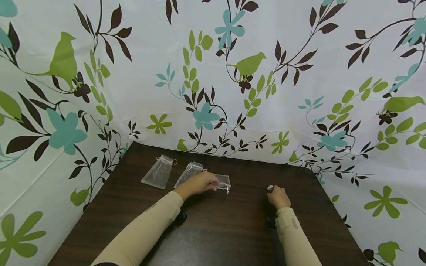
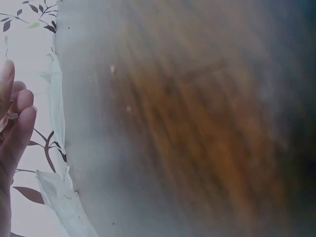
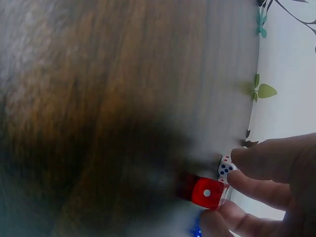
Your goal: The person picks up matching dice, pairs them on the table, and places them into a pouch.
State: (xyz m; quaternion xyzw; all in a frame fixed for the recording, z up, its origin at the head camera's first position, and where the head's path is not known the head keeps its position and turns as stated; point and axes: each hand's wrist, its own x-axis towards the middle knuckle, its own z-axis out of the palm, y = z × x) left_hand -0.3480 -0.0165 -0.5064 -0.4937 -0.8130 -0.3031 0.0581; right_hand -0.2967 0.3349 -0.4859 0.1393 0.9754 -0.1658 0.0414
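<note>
Left hand: in the head view I see the left hand (image 1: 199, 181) with its fingers bent together, pinching the third pouch (image 1: 223, 181), which is see-through and reaches out past the fingertips
Left wrist view: here I get the fingers at the picture's edge with a small whitish, clear bit between them; the shape of this pouch I can read only from the head view
Right hand: the right hand (image 1: 279, 198) is narrow, low at the table, thumb and fingers curled around dice
Dice: the head view gives me only a small spot at the fingertips, but the right wrist view shows a red die (image 3: 206, 193) with one white pip, a white die (image 3: 226, 169) touched by fingertips, and a blue die (image 3: 198, 231) mostly hidden
Other pouches: only the head view shows them, the second pouch (image 1: 189, 173) partly covered by the left hand, the first pouch (image 1: 158, 173) lying flat farther left
Surroundings: dark brown table (image 1: 226, 236), patterned cloth (image 1: 133, 92) behind it, cream sleeves (image 1: 143, 229) on both forearms
</note>
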